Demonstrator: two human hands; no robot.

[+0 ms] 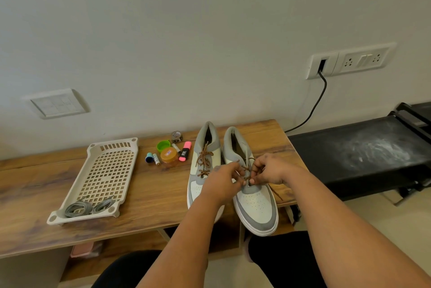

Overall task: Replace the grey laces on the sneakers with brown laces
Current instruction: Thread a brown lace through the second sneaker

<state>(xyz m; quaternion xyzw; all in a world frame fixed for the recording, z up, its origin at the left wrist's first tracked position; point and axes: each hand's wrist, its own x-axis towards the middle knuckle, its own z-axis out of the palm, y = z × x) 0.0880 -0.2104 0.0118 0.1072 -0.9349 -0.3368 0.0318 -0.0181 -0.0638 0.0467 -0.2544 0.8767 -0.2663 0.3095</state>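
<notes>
Sneakers point(253, 196) toes apparently toward wearer.

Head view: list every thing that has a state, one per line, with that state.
Left sneaker: laced with a brown lace, on the table.
Right sneaker: brown lace partly threaded, being worked.
Left hand: pinching the brown lace.
Right hand: pinching the same lace.
Grey laces: removed, bundled in the tray.
Green lid: off, lying loose.
Wall socket cable: plugged in.

sneakers point(233, 178): two sitting | brown laces point(204, 159): two showing | grey laces point(87, 206): two bundles lying in one tray point(70, 215) | hands point(221, 182): two working | wall plates point(58, 103): three showing
</notes>
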